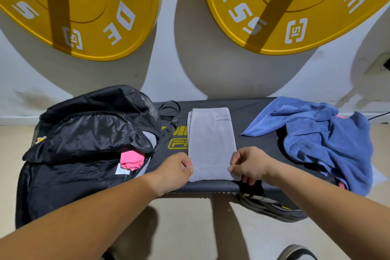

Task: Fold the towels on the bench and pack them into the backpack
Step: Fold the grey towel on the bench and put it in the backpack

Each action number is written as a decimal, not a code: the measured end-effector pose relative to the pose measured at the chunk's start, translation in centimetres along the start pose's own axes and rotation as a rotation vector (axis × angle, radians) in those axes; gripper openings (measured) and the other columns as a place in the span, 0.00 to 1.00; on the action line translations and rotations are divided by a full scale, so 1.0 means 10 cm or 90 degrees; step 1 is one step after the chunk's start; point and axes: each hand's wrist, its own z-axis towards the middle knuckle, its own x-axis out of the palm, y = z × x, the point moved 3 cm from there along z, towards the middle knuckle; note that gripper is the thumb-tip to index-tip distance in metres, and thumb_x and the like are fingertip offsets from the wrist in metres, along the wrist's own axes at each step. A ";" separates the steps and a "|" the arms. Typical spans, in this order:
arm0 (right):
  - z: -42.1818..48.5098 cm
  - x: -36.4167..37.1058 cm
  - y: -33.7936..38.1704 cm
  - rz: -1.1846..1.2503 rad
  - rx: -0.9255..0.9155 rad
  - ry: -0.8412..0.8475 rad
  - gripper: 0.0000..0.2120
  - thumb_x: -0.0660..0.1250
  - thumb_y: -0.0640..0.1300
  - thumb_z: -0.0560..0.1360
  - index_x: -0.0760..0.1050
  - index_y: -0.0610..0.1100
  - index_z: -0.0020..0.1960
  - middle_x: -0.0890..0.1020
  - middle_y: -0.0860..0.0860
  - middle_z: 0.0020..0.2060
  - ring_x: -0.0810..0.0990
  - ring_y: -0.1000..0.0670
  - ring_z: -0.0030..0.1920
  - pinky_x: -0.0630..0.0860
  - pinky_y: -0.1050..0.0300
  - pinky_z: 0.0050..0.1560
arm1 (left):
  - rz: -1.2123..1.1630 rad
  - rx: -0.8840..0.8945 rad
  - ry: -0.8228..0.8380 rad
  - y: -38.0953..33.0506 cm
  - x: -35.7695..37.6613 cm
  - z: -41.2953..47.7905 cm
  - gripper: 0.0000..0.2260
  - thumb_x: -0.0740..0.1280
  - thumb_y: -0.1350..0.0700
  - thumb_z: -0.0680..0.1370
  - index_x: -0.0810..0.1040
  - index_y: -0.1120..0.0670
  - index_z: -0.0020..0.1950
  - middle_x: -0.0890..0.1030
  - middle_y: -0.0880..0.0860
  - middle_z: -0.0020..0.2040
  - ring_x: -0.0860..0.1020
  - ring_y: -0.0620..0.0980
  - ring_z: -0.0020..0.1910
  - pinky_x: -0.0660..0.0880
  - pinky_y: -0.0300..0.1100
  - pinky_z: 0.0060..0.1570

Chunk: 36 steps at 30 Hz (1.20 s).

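A long, narrow grey terry towel [211, 143], already folded into a strip, lay down the middle of a black padded bench [253, 116]. Its long axis ran straight away from the fingers toward the wall, and its printed far end was well beyond them. The near end sat right at the fingertips, turned up in a low fold. The left hand [173, 168] pinched that fold at its left corner and the right hand [251, 167] pinched it at its right corner. The fingers [232, 168] of each were curled and clamped on the cloth, one hand either side of the strip and about level with each other.

The next fold would likely carry this near edge forward along the strip, away from both hands equally.

Just outside the left fingers, a black nylon backpack [88, 133] stood open on the bench end with a pink cloth [132, 159] showing in its mouth. That made the left hand the nearer one for packing. Out past the right fingers and apart from the grey strip, a crumpled blue microfibre towel [327, 137] lay heaped and unfolded. Far beyond the fingers, two yellow weight plates [95, 17] hung against the white wall.
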 end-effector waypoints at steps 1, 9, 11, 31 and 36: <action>0.01 0.02 0.00 -0.018 0.013 -0.016 0.05 0.73 0.41 0.72 0.79 0.40 0.43 0.82 0.48 0.30 0.78 0.49 0.29 0.78 0.58 0.30 | 0.016 -0.004 -0.021 0.00 0.01 0.01 0.02 0.68 0.56 0.78 0.78 0.53 0.46 0.78 0.48 0.36 0.74 0.46 0.33 0.70 0.38 0.32; -0.06 0.23 0.23 -0.557 -0.298 -0.210 0.05 0.64 0.50 0.78 0.76 0.50 0.50 0.72 0.52 0.45 0.77 0.46 0.51 0.65 0.55 0.38 | 0.590 0.367 -0.002 -0.36 0.13 -0.25 0.08 0.62 0.64 0.76 0.76 0.54 0.52 0.73 0.54 0.53 0.72 0.57 0.55 0.75 0.54 0.47; -0.13 0.34 0.26 -0.654 -0.409 -0.201 0.05 0.71 0.46 0.70 0.76 0.49 0.44 0.75 0.51 0.40 0.79 0.46 0.42 0.59 0.57 0.29 | 0.626 0.374 0.001 -0.35 0.18 -0.33 0.07 0.60 0.59 0.79 0.76 0.55 0.53 0.73 0.55 0.54 0.72 0.57 0.55 0.73 0.53 0.47; -0.01 0.03 0.11 -0.215 -0.057 -0.100 0.10 0.69 0.53 0.77 0.76 0.47 0.43 0.81 0.53 0.39 0.80 0.50 0.42 0.74 0.58 0.40 | 0.038 0.046 -0.106 -0.08 -0.01 -0.02 0.03 0.67 0.61 0.75 0.76 0.53 0.44 0.77 0.50 0.39 0.76 0.49 0.37 0.70 0.35 0.34; 0.04 0.18 0.10 -0.561 -0.292 -0.298 0.08 0.68 0.52 0.77 0.75 0.48 0.46 0.75 0.51 0.42 0.78 0.45 0.42 0.70 0.55 0.33 | 0.520 0.446 -0.114 -0.25 0.11 -0.18 0.10 0.69 0.65 0.69 0.75 0.52 0.43 0.74 0.51 0.45 0.75 0.54 0.44 0.72 0.47 0.35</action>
